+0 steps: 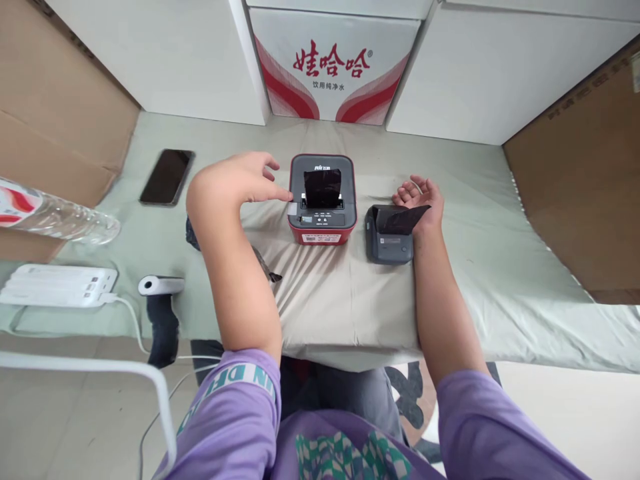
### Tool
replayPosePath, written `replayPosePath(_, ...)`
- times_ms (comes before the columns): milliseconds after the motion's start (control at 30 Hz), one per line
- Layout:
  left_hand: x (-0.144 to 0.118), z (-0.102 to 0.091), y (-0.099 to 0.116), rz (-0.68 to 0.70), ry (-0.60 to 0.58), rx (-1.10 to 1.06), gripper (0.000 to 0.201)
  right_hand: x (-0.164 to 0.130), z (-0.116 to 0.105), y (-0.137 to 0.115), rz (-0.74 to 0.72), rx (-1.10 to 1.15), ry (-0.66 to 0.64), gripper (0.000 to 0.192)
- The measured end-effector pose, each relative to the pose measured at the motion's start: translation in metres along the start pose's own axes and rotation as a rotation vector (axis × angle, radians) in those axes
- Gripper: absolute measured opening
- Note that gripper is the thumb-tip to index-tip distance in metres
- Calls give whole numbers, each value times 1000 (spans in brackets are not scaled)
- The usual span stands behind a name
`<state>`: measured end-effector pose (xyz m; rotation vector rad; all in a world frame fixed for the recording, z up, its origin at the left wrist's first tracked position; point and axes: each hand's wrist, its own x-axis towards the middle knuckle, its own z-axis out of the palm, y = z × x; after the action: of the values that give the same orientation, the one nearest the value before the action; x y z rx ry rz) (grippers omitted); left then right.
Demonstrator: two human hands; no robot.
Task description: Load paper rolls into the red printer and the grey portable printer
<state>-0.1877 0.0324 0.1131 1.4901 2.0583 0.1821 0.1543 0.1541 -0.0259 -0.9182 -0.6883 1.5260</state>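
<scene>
At mid-surface, my left hand (pixel 240 179) touches the red printer (pixel 323 200) at its left edge, grip loose, fingertip pressing. Right hand (pixel 420 200) lies palm-up, spread, behind the grey printer (pixel 390 237). I'd press lightly, steadying the base.

left hand (pixel 235 183) fingertip on left edge of red label printer (pixel 323 200), lid up | right hand (pixel 420 200) palm-up, loosely open, touching raised lid of grey printer (pixel 390 237) just beside red one | both on cloth-covered surface (pixel 500 267) | phone (pixel 167 177), bottle (pixel 55 217), power strip (pixel 57 285) far left | cartons behind
</scene>
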Motion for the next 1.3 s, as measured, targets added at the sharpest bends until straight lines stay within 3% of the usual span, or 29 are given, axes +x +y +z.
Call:
replayPosePath(167, -3, 5, 17, 3, -16, 96, 57, 0, 0, 0, 14, 17, 18, 21)
replayPosePath(367, 6, 7, 8, 9, -137, -24, 69, 2, -2, 2, -9, 5, 3, 21)
replayPosePath(533, 8, 8, 3, 2, -153, -67, 73, 1, -1, 1, -3, 8, 5, 21)
replayPosePath(1033, -7, 8, 17, 7, -66, -55, 34, 5, -3, 4, -2, 46, 22, 20)
replayPosePath(1200, -37, 5, 41, 18, 110, 9, 19, 5, -3, 3, 2, 42, 24, 21)
replayPosePath(1300, -45, 4, 43, 58, 162, -48, 20, 4, -3, 3, 2, 19, 21, 23)
